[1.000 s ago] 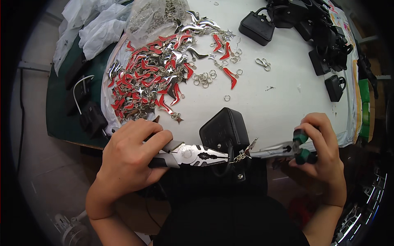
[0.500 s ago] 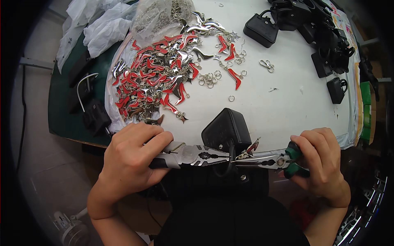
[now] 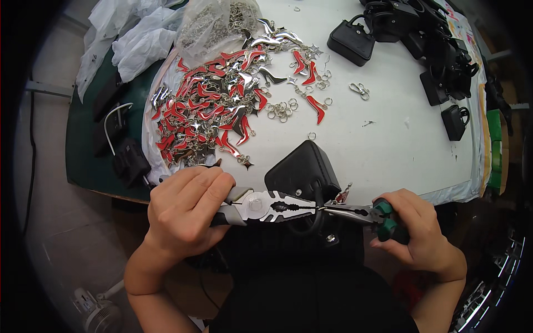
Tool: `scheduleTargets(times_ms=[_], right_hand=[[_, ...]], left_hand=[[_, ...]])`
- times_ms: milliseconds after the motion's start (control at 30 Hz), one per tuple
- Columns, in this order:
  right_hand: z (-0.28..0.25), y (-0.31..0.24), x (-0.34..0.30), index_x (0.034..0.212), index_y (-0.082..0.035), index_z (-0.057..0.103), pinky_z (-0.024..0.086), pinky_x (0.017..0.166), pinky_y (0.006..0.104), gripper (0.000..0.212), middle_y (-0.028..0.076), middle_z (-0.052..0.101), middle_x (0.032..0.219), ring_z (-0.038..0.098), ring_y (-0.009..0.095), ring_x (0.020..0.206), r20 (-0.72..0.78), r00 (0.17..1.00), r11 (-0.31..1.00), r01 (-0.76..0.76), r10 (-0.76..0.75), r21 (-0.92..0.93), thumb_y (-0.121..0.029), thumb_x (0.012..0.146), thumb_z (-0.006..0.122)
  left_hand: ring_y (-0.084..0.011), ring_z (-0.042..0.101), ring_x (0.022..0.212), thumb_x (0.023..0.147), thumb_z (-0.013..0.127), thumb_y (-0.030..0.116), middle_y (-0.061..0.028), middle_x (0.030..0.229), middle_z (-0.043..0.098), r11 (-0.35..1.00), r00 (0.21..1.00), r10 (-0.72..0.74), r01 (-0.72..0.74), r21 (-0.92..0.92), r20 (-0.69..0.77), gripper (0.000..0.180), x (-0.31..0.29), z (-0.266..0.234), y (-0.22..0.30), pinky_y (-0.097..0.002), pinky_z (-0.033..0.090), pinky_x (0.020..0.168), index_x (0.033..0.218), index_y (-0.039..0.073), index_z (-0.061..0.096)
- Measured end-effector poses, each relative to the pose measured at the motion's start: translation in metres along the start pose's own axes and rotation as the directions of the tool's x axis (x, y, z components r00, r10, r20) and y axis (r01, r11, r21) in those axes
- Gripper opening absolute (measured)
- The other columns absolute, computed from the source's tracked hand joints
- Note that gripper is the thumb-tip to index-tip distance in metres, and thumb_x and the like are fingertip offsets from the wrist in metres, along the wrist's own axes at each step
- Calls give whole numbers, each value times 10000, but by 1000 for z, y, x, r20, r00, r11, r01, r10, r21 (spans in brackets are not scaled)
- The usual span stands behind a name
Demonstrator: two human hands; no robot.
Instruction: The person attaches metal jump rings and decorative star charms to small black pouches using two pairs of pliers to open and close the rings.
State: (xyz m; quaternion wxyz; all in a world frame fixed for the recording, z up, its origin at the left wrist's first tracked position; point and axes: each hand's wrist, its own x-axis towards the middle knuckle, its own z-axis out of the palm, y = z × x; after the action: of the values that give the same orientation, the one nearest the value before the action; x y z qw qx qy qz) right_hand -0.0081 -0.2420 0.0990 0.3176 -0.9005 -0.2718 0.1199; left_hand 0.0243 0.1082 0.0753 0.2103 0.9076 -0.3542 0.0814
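Closely matched, a left hand [image 3: 191, 208] grips grey-and-black-handled steel pliers [image 3: 255, 205] and a right hand [image 3: 419, 227] holds green-and-black-handled needle-nose pliers [image 3: 355, 213], their tips nearly meeting at the looped handle [image 3: 318, 194] of a small, boxy black handbag [image 3: 297, 166]. The bag sits tilted at the white table's [image 3: 383, 150] near edge, below heaped red and silver shoe-shaped charms [image 3: 202, 105].
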Motion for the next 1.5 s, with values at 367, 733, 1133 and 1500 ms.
scheduleTargets(times_ms=[367, 733, 1133, 1500], right_hand=[[-1, 3, -5, 1172, 69, 566, 506, 671, 370, 607, 168, 615, 922, 611, 304, 746, 92, 990, 975, -121, 105, 188, -249, 742, 852], [-14, 2, -6, 1120, 51, 596, 487, 647, 379, 628, 147, 628, 927, 592, 302, 753, -89, 996, 984, -30, 14, -178, -224, 636, 889], [-22, 11, -3, 1117, 41, 603, 483, 651, 369, 635, 144, 634, 937, 594, 294, 767, -48, 998, 992, 33, -39, -124, -256, 633, 889], [13, 97, -2, 1210, 20, 596, 433, 939, 404, 540, 158, 598, 1131, 570, 327, 1048, -369, 909, 955, -260, 192, -144, -195, 752, 786]], left_hand=[[-322, 658, 789, 389, 735, 103, -168, 933, 661, 990, 993, 89, -80, 112, -80, 628, 5, 6, -1, -406, 546, 665, 990, -59, 649], [-297, 601, 771, 570, 909, 229, -98, 965, 586, 956, 957, -290, 288, -57, -28, 525, -8, 22, 6, -396, 486, 652, 972, 31, 637], [-367, 521, 1114, 599, 903, 297, -137, 1176, 544, 948, 949, -307, 296, -120, -78, 688, -3, 51, 17, -490, 424, 959, 1162, 46, 598], [-257, 561, 1207, 587, 961, 233, -131, 1313, 558, 257, 940, -6, 332, -908, 342, 987, 35, 63, 22, -371, 444, 1034, 1415, 2, 475]])
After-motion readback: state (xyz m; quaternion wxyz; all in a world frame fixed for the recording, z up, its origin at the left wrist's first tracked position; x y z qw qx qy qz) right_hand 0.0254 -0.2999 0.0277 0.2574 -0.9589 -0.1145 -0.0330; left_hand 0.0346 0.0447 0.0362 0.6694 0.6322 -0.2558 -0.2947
